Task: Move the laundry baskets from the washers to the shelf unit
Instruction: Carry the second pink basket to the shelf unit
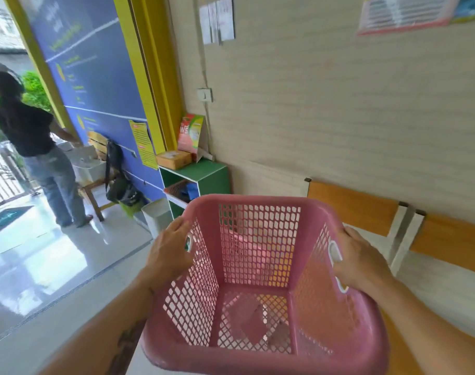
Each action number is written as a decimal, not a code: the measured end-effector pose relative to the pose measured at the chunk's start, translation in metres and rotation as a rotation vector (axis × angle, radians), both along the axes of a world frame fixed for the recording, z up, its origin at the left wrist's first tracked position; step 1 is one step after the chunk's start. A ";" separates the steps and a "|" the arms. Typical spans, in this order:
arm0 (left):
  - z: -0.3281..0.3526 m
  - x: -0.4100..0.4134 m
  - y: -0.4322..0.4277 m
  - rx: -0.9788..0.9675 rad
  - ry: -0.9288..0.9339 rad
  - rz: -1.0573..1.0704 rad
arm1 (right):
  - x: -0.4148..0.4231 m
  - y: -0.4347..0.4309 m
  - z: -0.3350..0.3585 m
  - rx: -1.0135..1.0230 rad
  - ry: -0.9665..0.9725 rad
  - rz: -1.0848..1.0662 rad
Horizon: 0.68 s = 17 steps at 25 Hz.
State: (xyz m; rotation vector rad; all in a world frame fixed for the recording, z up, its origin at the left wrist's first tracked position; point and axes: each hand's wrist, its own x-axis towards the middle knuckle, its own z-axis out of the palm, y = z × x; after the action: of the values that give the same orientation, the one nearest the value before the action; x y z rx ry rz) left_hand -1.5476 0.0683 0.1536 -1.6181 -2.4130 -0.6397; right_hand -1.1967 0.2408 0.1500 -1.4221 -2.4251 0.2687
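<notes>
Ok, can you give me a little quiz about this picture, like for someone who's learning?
1. True or false: the pink basket is full of clothes.
2. Look at the left hand and the right hand. Which one holds the basket? A) left only B) right only C) both
3. What colour is the shelf unit ahead?
Key: 1 false; 2 C; 3 green.

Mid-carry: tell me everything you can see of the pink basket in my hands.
The pink plastic lattice laundry basket is rectangular, with a solid rolled rim, perforated walls and base, and a handle slot on each side. Nothing shows inside. It is held in the air, open top toward the camera, the left hand gripping its left rim and the right hand its right rim by the slot.
</notes>
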 end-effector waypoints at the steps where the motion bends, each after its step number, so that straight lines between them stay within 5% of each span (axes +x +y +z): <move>1: -0.004 -0.030 0.012 0.005 0.001 -0.018 | -0.024 0.006 -0.003 0.006 0.002 -0.018; 17: -0.001 -0.293 0.211 0.008 0.118 -0.258 | -0.245 0.087 -0.021 -0.011 0.026 -0.316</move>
State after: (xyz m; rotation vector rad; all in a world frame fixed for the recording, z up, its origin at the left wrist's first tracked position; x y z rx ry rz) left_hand -1.8403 0.2789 0.1522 -1.9246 -2.1374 -0.5724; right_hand -1.4420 0.3281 0.1287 -1.7645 -2.1388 0.2238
